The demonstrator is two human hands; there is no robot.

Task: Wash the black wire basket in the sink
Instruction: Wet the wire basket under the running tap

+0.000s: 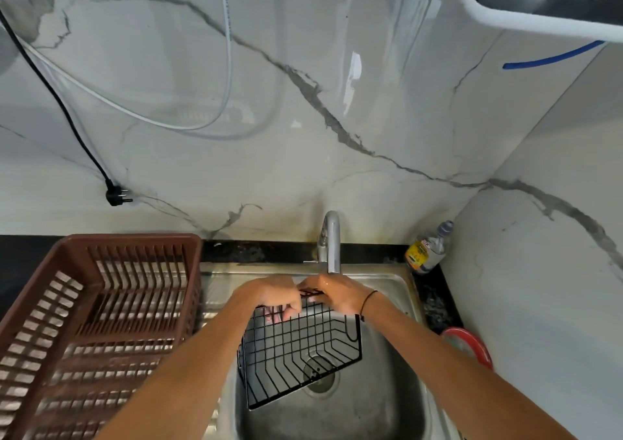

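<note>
The black wire basket [300,348] hangs tilted over the steel sink [387,402], its open side toward me, above the drain [318,374]. My left hand [273,296] grips the basket's upper left edge, fingers curled through the wires. My right hand [335,293] grips the top rim right beside it, under the spout of the chrome tap [330,240]. Its back looks wet. Whether water is running cannot be told.
A large brown plastic dish rack [101,321] stands left of the sink. A small clear bottle with a yellow label [428,249] sits in the back right corner. A red-rimmed lid [472,347] lies right of the sink. A black plug [116,195] dangles against the marble wall.
</note>
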